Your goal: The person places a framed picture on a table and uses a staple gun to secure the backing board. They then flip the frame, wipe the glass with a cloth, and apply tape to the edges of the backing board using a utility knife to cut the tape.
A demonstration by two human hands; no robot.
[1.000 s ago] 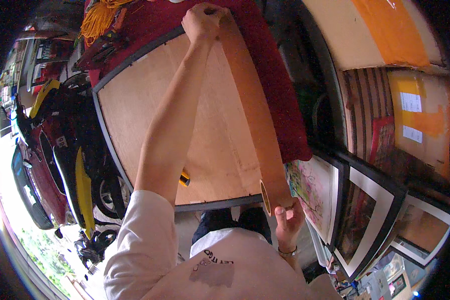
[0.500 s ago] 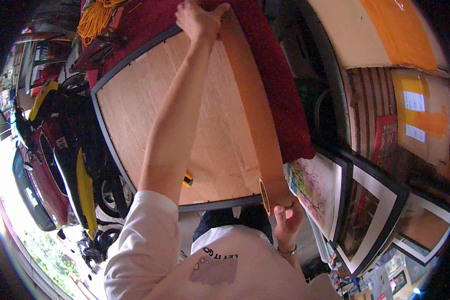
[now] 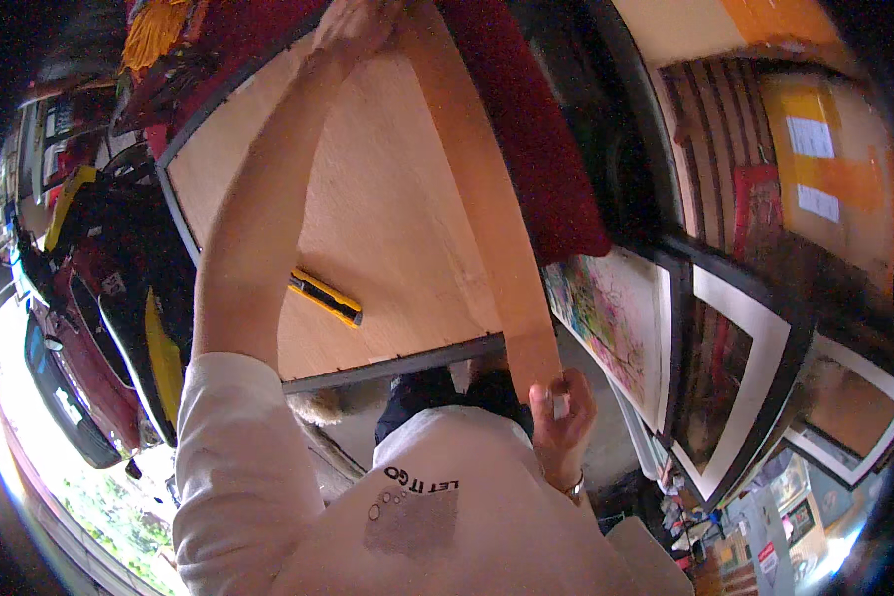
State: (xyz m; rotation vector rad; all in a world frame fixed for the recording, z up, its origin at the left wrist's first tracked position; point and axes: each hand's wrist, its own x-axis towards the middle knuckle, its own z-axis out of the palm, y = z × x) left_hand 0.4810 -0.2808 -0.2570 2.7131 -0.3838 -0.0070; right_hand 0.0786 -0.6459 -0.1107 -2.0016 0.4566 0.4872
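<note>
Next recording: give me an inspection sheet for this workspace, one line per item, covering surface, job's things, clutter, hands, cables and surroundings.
Surface: large plywood board with a dark metal edge, lying on a dark red cloth.
Job's things: long brown strip stretched along the board's right side, from far end to near edge.
Clutter: yellow and black utility knife lying on the board, untouched.
Hands: left hand presses the strip's far end; right hand pinches its near end in its fingers.
Cables: nothing seen.
Surroundings: framed pictures leaning at the right; parked motorbikes at the left; yellow tassels at the far end.
</note>
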